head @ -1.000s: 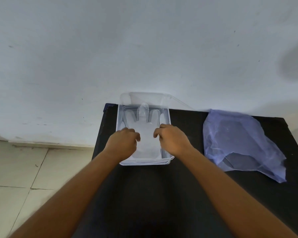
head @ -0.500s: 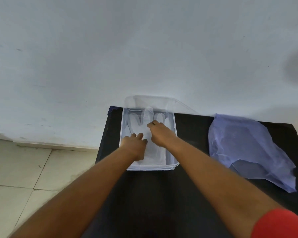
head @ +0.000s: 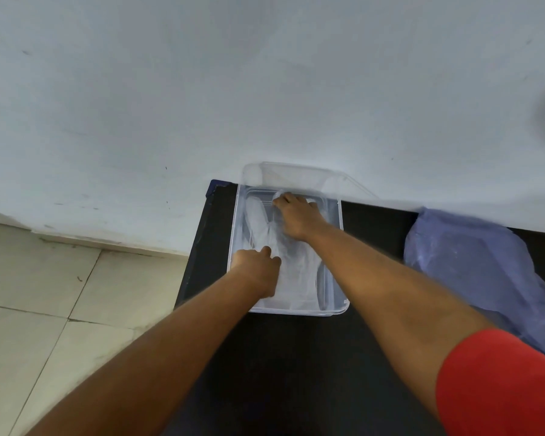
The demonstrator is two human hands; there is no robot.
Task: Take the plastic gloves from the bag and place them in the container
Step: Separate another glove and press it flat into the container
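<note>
A clear plastic container (head: 336,253) sits on the black table against the wall. A thin transparent plastic glove (head: 291,262) lies flat inside it, fingers pointing to the wall. My left hand (head: 258,270) rests on the glove's cuff end at the near left, fingers curled down onto it. My right hand (head: 296,217) reaches to the far end and presses on the glove's fingers there. The light purple bag (head: 482,272) lies on the table to the right, apart from both hands.
The container's clear lid (head: 293,173) leans against the white wall behind it. The black table (head: 296,366) ends at a left edge close to the container, with tiled floor (head: 44,309) beyond. A red sleeve (head: 501,385) covers my right upper arm.
My right hand has slid from the glove's middle up to its finger end near the wall. My left hand moved slightly inward onto the cuff. The view shifted a little.
</note>
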